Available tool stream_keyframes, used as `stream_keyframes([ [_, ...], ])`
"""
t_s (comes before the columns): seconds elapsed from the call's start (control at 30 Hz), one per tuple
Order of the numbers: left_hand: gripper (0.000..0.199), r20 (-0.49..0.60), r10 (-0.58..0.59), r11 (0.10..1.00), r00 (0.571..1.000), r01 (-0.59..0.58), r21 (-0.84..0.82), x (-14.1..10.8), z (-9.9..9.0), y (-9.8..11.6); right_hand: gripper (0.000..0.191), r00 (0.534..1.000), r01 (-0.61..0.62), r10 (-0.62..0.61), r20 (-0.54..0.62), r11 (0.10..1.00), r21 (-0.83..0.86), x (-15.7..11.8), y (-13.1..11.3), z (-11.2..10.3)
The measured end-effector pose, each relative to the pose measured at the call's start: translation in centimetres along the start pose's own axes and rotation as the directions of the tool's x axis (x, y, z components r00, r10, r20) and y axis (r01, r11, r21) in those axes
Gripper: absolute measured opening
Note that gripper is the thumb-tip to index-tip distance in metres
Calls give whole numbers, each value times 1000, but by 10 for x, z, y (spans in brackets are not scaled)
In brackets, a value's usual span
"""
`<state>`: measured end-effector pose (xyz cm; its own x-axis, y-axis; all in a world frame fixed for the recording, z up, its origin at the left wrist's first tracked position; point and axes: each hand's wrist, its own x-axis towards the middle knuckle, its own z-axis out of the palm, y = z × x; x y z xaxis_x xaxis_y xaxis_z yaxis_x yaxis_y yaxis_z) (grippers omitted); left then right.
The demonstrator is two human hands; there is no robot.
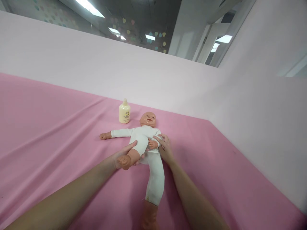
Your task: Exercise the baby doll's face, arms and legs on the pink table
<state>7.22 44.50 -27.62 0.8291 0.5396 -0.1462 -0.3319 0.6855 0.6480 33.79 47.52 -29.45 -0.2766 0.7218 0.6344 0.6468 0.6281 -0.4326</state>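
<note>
A baby doll (141, 133) in white cloth lies face up, its head toward the wall. One of its legs is bent up over its body; the other stretches toward me. My left hand (126, 154) is wrapped round the raised leg, thumb on top and fingertips beneath. My right hand (165, 147) is at the doll's bent arm on the right, with its fingers round the sleeve. The doll's other arm reaches out to the left.
Beyond the doll's outstretched arm stands a cream bottle (124, 113). A wrinkled pink cloth (72, 127) covers the surface. White walls (96, 64) rise behind and at the right, with a dark glass panel (139, 19) above.
</note>
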Motion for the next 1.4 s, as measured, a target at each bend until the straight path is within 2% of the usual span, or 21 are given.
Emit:
stream_keyframes([
  [0.17, 64, -31, 24, 1000, 999, -24, 17, -2, 7, 1, 61, 1000, 4, -4, 2, 1000, -8, 0, 2, 1],
  [0.43, 68, -40, 6, 999, 999, -4, 50, 0, 2, -1, 63, 1000, 1, -1, -7, 1000, -1, 0, 2, 1],
  [0.63, 68, -48, 1, 997, 999, 2, 72, -3, 7, 0, 61, 1000, 2, -2, -16, 1000, 4, 0, -1, 0],
  [0.8, 64, -110, -22, 993, 994, 35, 114, -3, 10, -4, 59, 1000, -8, 8, -9, 1000, 15, 1, -4, -2],
  [0.97, 72, -132, -23, 986, 991, 45, 161, -2, 8, -5, 59, 1000, -24, 24, -10, 998, 55, 2, -4, -1],
  [1.03, 77, -101, -20, 985, 995, 37, 169, -2, 6, -5, 59, 999, -39, 40, -9, 996, 82, 1, -3, 1],
  [1.17, 85, 40, -20, 988, 999, 14, 152, -2, 2, -4, 55, 991, -123, 130, -32, 978, 170, 1, -2, 3],
  [1.4, 73, 284, -58, 987, 957, 12, 161, -9, -4, -8, 42, 949, -244, 300, -95, 894, 376, 4, -3, 4],
])
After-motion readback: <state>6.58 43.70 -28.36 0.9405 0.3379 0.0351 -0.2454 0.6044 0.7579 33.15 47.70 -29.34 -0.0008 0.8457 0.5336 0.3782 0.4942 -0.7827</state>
